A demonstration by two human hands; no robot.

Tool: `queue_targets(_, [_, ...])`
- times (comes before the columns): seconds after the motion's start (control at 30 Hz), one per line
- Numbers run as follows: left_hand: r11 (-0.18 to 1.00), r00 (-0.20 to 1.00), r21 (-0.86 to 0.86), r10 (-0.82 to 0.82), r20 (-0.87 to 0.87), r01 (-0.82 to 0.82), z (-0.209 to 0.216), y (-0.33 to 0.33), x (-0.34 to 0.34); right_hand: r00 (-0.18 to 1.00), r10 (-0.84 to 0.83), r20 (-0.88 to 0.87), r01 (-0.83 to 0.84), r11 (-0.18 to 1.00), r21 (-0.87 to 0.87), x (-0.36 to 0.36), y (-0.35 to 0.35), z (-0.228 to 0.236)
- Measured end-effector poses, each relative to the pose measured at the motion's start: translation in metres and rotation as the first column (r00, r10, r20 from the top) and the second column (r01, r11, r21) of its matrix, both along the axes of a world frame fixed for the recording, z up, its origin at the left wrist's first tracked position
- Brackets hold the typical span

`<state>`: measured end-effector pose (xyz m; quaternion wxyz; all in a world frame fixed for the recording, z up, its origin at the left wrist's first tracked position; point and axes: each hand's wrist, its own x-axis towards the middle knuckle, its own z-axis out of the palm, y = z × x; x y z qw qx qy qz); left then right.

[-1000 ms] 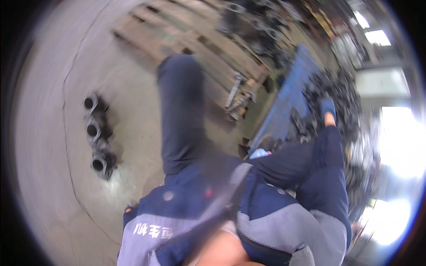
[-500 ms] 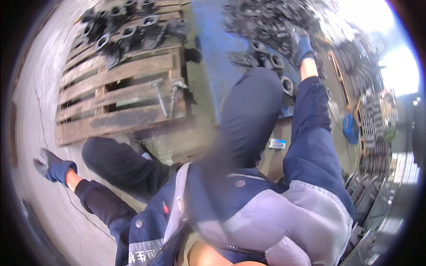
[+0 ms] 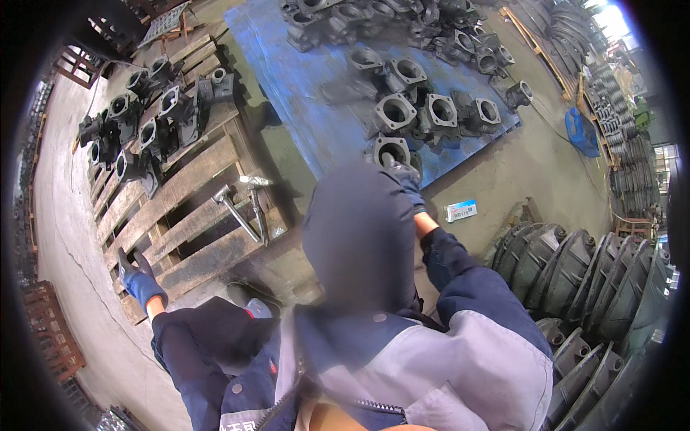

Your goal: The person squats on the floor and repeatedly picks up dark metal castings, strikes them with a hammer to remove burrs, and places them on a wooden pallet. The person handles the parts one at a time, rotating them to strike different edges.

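Note:
My right hand [image 3: 407,179], in a dark blue work glove, grips a dark grey flanged metal casting [image 3: 381,148] at the near edge of the blue sheet [image 3: 287,108]. Its finger or thumb reaches into the round bore; my knee hides the casting's lower part. More castings of this kind [image 3: 442,110] lie just beyond it. My left hand [image 3: 138,278], gloved too, has its fingers apart with nothing in them, by the near left corner of the wooden pallet [image 3: 183,176]. Several similar castings [image 3: 148,133] stand on the pallet's far part.
A hammer [image 3: 237,212] and another metal tool [image 3: 257,212] lie on the pallet's near right part. On the floor at right are a small blue and white box [image 3: 461,210] and stacked ribbed metal housings [image 3: 575,266]. A blue bag-like thing [image 3: 581,133] lies farther right.
My right hand has come back from the far pile to a casting at the sheet's near edge. My left hand has moved in toward the pallet's corner. The view has turned.

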<state>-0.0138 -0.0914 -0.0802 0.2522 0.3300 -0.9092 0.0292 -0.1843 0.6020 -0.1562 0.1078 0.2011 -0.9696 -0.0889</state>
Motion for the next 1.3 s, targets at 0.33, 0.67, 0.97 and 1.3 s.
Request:
queue_targets(0.33, [0.992,0.994,0.082,-0.086,-0.065,0.092,-0.012,-0.005,0.0,0.942,-0.075,0.326,-0.032,0.95,0.311,-0.036,0.0,-0.051])
queue_targets(0.67, [0.776,0.892,0.546,-0.049,-0.449,0.317,0.033,0.018,-0.022,0.618,0.077,0.783,0.751,0.239,-0.616,-0.083,0.026,0.113])
queue_targets(0.97, [0.928,0.87,0.268,-0.104,-0.483,0.259,0.036,0.041,-0.036,0.572,0.444,0.689,0.45,0.533,-0.717,-0.109,-0.195,0.258])
queue_targets(1.3, [0.861,0.92,0.509,0.193,-0.341,0.008,0.07,0.031,-0.005,0.081,0.774,0.628,-0.539,0.564,-0.625,-0.087,-0.447,0.159])
